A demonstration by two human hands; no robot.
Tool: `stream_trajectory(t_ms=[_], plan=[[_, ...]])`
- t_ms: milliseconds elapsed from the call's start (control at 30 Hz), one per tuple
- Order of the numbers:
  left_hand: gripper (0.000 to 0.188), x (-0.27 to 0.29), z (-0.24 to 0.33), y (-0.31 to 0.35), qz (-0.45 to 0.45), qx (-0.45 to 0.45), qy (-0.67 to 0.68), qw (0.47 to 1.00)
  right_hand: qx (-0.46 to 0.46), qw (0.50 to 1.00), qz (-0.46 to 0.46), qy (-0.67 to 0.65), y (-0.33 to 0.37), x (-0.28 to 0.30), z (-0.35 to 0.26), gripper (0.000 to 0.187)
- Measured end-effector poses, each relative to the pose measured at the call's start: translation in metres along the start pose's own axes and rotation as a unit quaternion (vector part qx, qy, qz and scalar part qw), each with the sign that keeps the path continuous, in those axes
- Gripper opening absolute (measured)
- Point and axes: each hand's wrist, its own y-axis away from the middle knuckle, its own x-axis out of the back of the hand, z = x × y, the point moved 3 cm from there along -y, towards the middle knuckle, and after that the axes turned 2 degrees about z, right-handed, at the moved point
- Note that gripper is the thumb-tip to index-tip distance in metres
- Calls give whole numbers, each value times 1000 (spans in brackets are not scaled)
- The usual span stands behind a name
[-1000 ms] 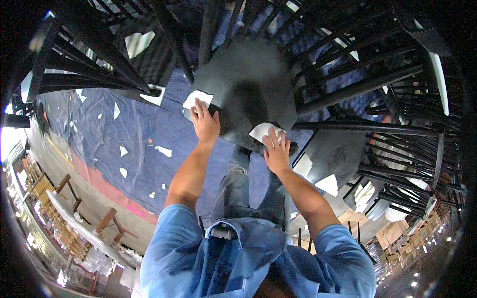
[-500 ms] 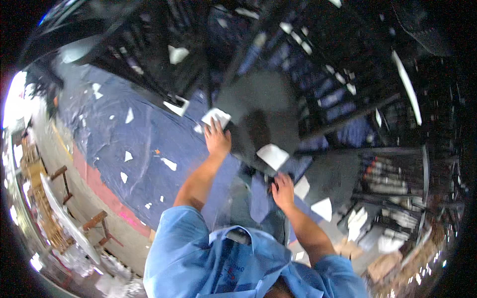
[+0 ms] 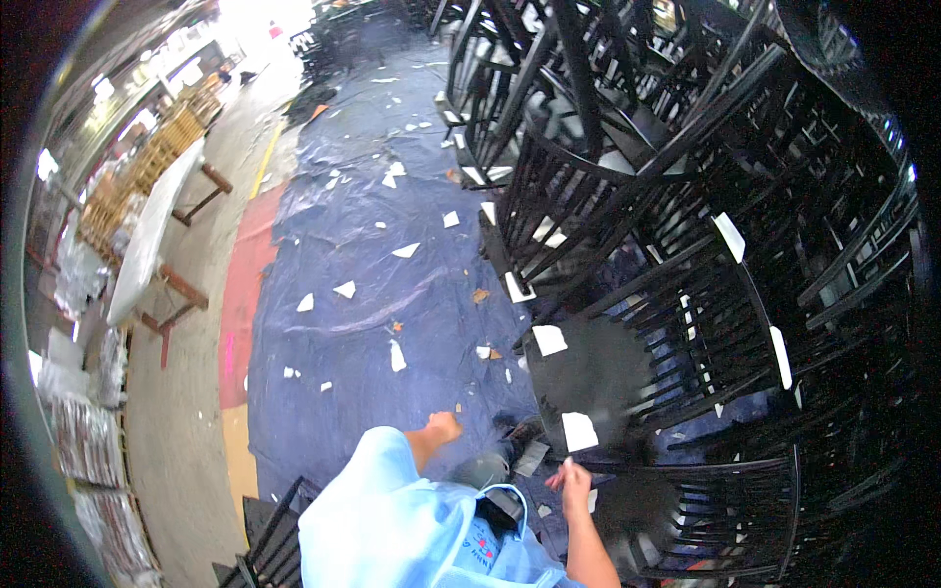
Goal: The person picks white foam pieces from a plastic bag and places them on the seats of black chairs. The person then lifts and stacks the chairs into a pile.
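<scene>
While the left fingers [image 3: 455, 428] curl, palm hidden, the right fingers [image 3: 559, 478] bend — any hold unclear.

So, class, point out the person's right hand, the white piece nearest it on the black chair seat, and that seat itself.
Right hand [image 3: 575, 483]: head view, middle of the hand.
White piece [image 3: 579, 431]: head view, middle of its visible face.
Black chair seat [image 3: 596, 374]: head view, bare middle of the seat.
</scene>
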Motion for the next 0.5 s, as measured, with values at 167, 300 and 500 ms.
stream_trajectory(t_ms=[167, 300, 500], plan=[[50, -24, -112, 105, 22, 78, 94, 992, 233, 932, -107, -256, 38, -79, -199, 50], [51, -61, -210, 142, 18, 116, 120, 986, 312, 944, -94, -51, 80, -140, -270, 39], [52, -91, -275, 218, 78, 251, 297, 918, 796, 569, -204, 36, 209, -259, -446, 61]])
